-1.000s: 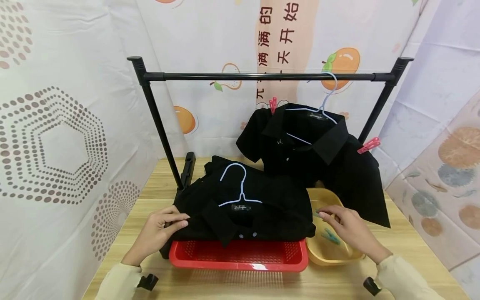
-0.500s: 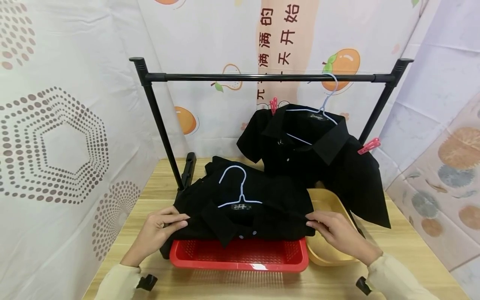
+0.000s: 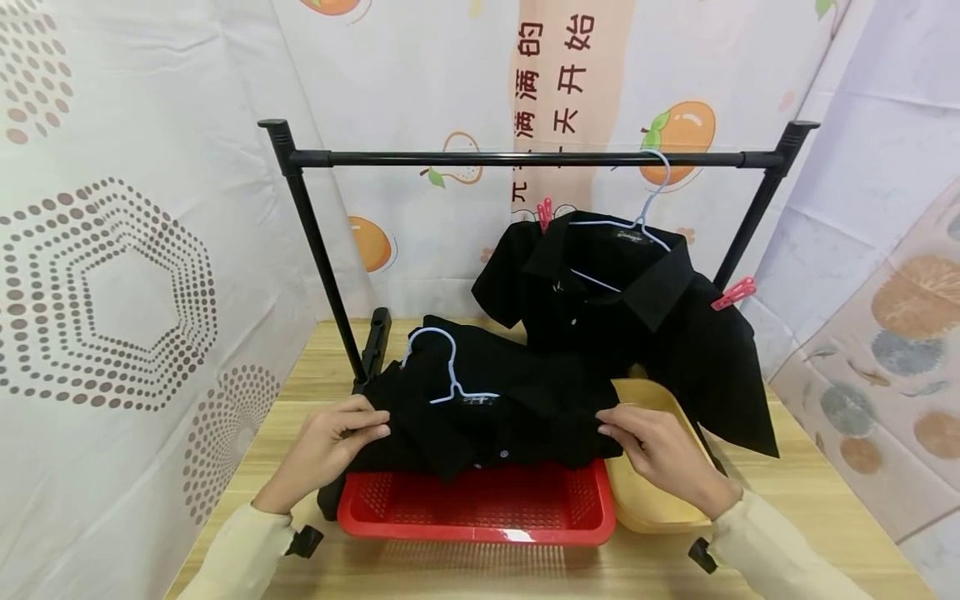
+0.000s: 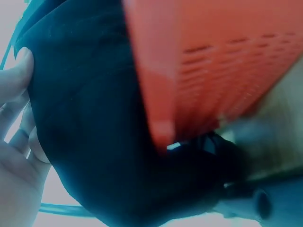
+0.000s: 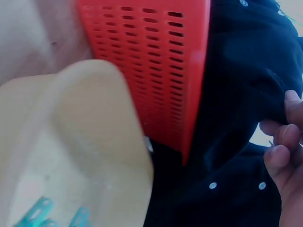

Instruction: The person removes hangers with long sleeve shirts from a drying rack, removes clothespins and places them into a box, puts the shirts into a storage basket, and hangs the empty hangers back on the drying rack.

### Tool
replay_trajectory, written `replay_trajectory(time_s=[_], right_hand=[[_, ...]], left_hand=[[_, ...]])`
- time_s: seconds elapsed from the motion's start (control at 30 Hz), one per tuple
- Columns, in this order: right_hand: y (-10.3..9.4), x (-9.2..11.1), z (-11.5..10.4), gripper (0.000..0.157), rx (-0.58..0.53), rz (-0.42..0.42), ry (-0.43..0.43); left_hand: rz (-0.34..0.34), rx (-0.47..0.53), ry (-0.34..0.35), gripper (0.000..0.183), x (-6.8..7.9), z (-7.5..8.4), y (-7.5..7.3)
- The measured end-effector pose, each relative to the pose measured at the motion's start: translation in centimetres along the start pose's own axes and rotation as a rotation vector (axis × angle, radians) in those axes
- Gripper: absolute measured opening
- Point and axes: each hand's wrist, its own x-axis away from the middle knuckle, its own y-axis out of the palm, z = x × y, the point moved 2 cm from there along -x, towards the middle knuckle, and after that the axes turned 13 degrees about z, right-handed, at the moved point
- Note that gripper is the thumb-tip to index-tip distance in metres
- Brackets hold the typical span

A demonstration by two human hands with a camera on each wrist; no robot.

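A black short-sleeved shirt (image 3: 555,433) with a dark collar and pale buttons lies over the red basket (image 3: 480,533), a pale blue hanger (image 3: 453,367) inside its neck. Between thumb and fingers, my left hand (image 3: 330,442) pinches the shirt's left edge. On the opposite edge my right hand (image 3: 663,450) does the same. The cloth sags in folds between them. In the left wrist view the shirt's fabric (image 4: 90,123) hangs beside the basket's wall. The right wrist view has my right hand (image 5: 289,146) gripping the cloth near several buttons.
Behind stands a black clothes rack (image 3: 450,158). Another black shirt (image 3: 600,308) hangs there at the right, with pink clothespins (image 3: 735,293) on its shoulders. A yellow basin (image 3: 667,510) right of the basket holds teal clothespins (image 5: 38,213).
My right hand has left the yellow basin and taken the shirt's right edge. Both hands have since drawn slightly inward, bunching the cloth; the hanger has shifted left.
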Motion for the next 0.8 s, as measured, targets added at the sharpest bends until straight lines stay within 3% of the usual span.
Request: replay_trajectory(time_s=[0.43, 0.67, 0.8], right_hand=[[0.9, -1.7, -0.5, 0.035, -0.038, 0.01, -0.054], [1.2, -2.2, -0.7, 0.035, -0.055, 0.051, -0.103], [1.4, -2.4, -0.7, 0.037, -0.025, 0.04, -0.078]], left_hand=[[0.012, 0.043, 0.049, 0.026, -3.4, 1.7, 1.4], [0.016, 0.052, 0.129, 0.028, -4.7, 2.2, 2.3], [0.023, 0.029, 0.163, 0.028, -5.1, 2.4, 2.6]])
